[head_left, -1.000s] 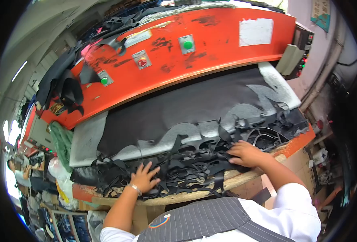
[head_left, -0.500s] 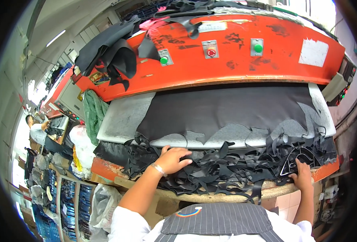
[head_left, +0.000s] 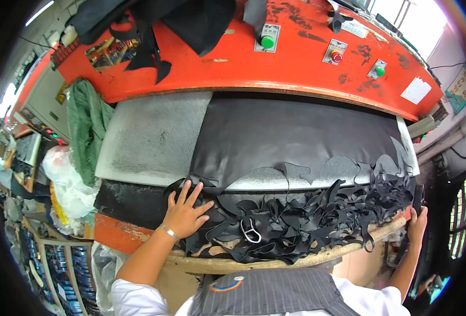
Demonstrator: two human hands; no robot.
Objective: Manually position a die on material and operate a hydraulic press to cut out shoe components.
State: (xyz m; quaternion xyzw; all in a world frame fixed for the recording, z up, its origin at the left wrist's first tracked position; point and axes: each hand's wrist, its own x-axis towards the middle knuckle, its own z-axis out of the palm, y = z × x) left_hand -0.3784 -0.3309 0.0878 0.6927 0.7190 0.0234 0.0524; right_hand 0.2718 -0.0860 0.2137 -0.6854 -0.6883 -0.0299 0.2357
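My left hand (head_left: 186, 211) lies with fingers spread over black leather scraps (head_left: 317, 213), its fingertips close to the lower edge of the dark leather sheet (head_left: 296, 131). That sheet lies on a pale grey pad (head_left: 156, 137) under the orange press, its lower edge cut into curves. At the right end of the scraps, my right hand (head_left: 417, 224) is closed on a dark, narrow-looking cutting die (head_left: 418, 197), seen nearly edge-on, so its outline is hidden. Among the scraps right of my left hand sits a white-edged shape (head_left: 251, 230), apparently another die, partly covered.
The orange press head (head_left: 201, 68) spans the far side, with two green buttons and a red one. Dark leather (head_left: 196, 23) hangs over its left part. A green sack (head_left: 85, 126) and white bags (head_left: 64, 179) stand left. A wooden rail (head_left: 296, 258) edges the bench nearest me.
My view has swung left. My right hand, earlier over a triangular die on the scraps, now grips a die at the bench's right end. The white-edged shape has come into sight near my left hand.
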